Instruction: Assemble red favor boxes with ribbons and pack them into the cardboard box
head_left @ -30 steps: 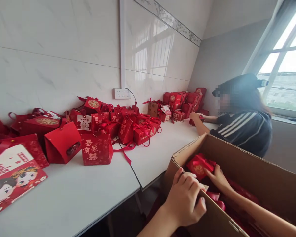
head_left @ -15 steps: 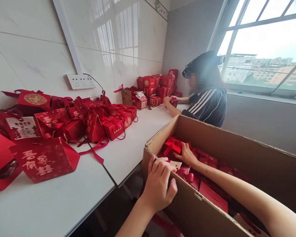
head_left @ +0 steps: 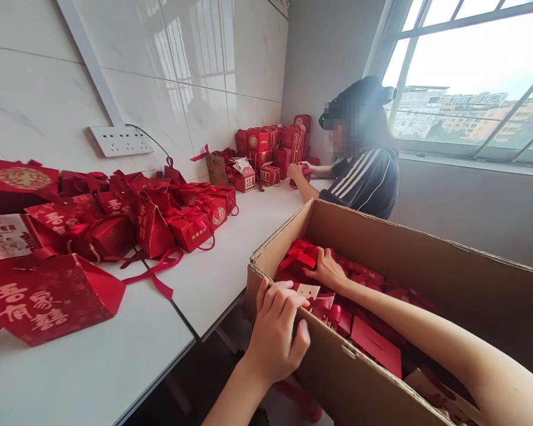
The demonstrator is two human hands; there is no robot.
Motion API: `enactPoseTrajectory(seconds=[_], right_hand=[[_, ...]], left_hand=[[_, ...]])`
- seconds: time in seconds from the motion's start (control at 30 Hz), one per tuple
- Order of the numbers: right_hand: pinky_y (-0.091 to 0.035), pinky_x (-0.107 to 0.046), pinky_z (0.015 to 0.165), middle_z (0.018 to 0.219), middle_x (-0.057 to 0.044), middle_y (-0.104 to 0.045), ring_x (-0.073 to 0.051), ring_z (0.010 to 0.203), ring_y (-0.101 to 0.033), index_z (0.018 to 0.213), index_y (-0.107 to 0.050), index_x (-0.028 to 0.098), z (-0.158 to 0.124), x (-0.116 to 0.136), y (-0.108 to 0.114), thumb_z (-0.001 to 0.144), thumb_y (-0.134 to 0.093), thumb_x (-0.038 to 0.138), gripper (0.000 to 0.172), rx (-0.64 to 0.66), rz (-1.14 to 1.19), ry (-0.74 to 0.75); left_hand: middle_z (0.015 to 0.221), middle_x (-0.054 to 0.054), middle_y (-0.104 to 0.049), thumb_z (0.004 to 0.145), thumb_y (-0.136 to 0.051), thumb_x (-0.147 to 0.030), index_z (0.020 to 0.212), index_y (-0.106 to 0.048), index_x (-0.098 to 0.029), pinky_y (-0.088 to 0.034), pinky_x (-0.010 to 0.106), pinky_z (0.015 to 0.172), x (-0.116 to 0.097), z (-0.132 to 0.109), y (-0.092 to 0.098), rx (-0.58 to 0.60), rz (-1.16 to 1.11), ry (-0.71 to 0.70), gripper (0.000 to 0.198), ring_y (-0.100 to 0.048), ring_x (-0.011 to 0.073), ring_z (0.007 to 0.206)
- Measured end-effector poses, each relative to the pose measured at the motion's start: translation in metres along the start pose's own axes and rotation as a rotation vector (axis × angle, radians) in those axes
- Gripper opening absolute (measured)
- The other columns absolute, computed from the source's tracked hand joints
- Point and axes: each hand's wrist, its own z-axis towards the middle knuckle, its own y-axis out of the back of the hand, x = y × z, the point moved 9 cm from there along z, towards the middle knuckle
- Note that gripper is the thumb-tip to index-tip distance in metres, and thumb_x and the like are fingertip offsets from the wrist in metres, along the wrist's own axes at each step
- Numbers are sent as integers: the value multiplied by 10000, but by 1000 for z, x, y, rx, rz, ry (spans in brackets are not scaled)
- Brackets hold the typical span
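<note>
My left hand (head_left: 278,331) is closed over the near left rim of a cardboard box (head_left: 288,239), fingers on top and thumb against the outer wall. My right hand (head_left: 329,271) reaches down inside this box. Its bent fingers and thumb close around the right end of a red gift box (head_left: 296,260) topped with a red ribbon bow. Beneath and beside it lie several more red gift boxes and a flat red carton (head_left: 377,346). The forearm hides part of the contents.
White tables (head_left: 160,355) run along the tiled wall, crowded with red gift boxes (head_left: 190,229) and trailing ribbons. More red boxes (head_left: 260,142) are stacked in the far corner. A co-worker (head_left: 364,177) handles a red item there. A socket strip (head_left: 119,142) is on the wall.
The view has swung slightly right, so everything appears farther left. My left hand keeps its place on the rim; my right hand has barely shifted at the bow-topped gift box.
</note>
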Motion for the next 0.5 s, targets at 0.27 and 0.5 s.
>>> enactPoseTrajectory(seconds=[0.27, 0.5], right_hand=[[-459, -318, 558, 1094, -156, -433, -300, 878, -589, 1139, -377, 153, -6, 2, 11, 711, -602, 474, 580, 2, -1, 11], [-489, -371, 659, 1099, -189, -448, -324, 921, -583, 1096, -411, 122, -1, 4, -6, 715, -627, 413, 526, 67, 101, -27]], left_hand=[[931, 38, -596, 767, -414, -154, 975, -510, -208, -195, 415, 1059, 1, -2, 2, 32, 32, -19, 235, -497, 215, 1079], [926, 42, -588, 766, -408, -159, 977, -518, -206, -172, 432, 1059, 4, -1, -3, -3, 6, 6, 243, -484, 224, 1082]])
